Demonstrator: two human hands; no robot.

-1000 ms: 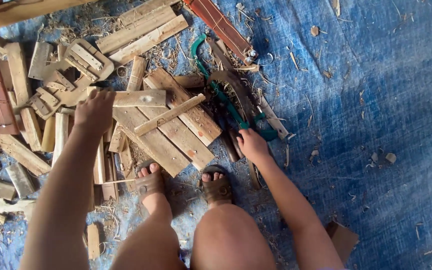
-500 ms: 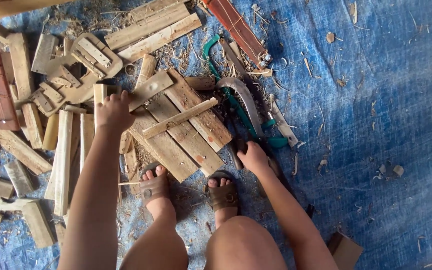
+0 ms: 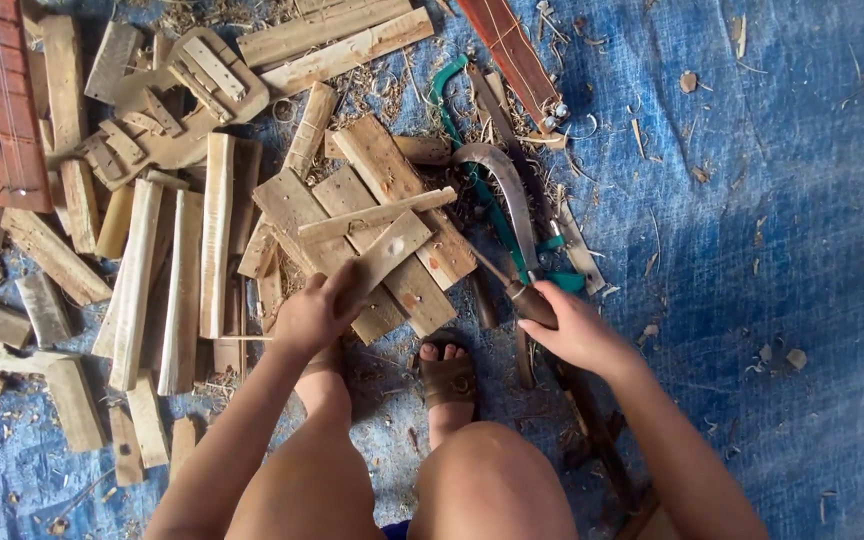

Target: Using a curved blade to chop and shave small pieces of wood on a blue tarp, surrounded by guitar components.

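Note:
I look down at a blue tarp (image 3: 792,200) strewn with pale wood offcuts. My left hand (image 3: 314,312) grips the near end of a short flat wooden piece (image 3: 392,250), which lies slanted over a stack of wider boards (image 3: 372,215). My right hand (image 3: 574,325) is closed around the wooden handle of a curved sickle-like blade (image 3: 507,195), whose tip points away from me. The blade lies over a green-framed saw (image 3: 472,170). My knees and sandalled feet (image 3: 447,380) sit between my arms.
Long wooden strips (image 3: 182,270) lie side by side at the left. A reddish fretted instrument neck (image 3: 4,100) lies at the far left, another reddish neck (image 3: 512,55) at the top. Shavings and chips are scattered over the tarp at the right.
My left hand has moved right from the left pile and taken hold of the short flat piece on the stack. My right hand has closed on the blade's handle.

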